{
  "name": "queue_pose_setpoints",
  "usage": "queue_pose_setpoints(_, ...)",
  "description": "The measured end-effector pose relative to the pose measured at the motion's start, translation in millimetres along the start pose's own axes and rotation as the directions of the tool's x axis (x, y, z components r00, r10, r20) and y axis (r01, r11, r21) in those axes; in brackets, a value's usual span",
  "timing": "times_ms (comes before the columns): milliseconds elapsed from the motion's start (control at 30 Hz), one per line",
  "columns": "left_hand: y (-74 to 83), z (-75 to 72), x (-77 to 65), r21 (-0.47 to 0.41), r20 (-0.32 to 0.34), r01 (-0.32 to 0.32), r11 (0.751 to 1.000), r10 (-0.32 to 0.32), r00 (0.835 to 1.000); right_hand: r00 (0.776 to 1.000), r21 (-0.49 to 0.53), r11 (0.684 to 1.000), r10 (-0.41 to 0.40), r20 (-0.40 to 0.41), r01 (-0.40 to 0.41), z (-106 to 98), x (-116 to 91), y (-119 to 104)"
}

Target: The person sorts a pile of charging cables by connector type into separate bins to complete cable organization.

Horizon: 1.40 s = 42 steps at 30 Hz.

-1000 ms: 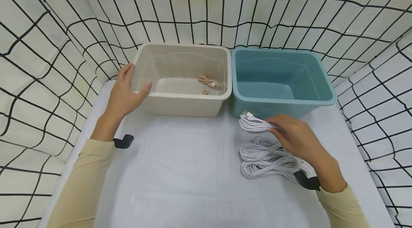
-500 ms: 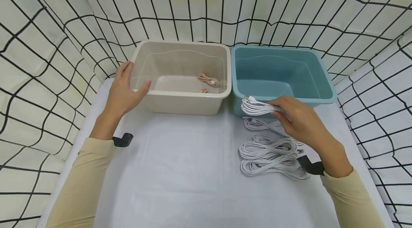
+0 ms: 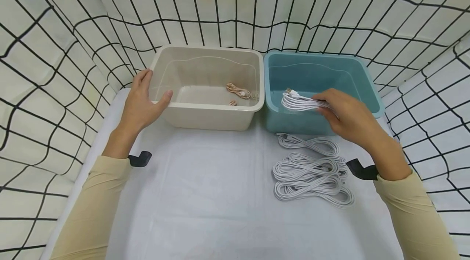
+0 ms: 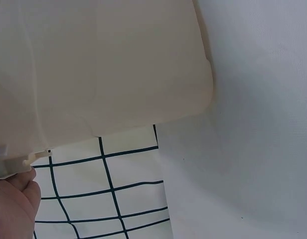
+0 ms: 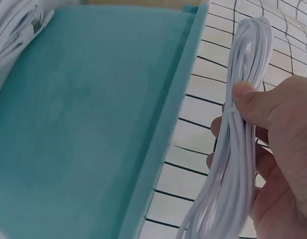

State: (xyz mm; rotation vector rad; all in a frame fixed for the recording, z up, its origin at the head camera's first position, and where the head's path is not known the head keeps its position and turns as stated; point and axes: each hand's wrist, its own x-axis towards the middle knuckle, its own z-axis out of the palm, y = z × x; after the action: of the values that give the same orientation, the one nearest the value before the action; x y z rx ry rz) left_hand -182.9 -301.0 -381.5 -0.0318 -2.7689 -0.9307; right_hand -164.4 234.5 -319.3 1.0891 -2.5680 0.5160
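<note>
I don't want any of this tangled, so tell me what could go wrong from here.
The right hand holds the white cable bundle near the teal bin's rim, so a loop might snag there. On the table, white coils overlap, so lifting one could drag another. The left hand rests on the beige bin's rim; a hard push might shift that bin.
</note>
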Motion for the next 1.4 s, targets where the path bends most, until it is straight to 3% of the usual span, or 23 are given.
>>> queue_pose_setpoints(600,3.4,-0.6,3.3,-0.008,0.02,0.006,1.0,-0.006,1.0,0.991,0.036,0.994,0.096,0.095,-0.1,-17,40,26)
queue_pose_setpoints(1400,3.0,0.4,0.6,-0.018,-0.009,0.004,1.0,-0.004,1.0,0.941,-0.002,0.977,0.208,0.268,-0.215,-35,85,55)
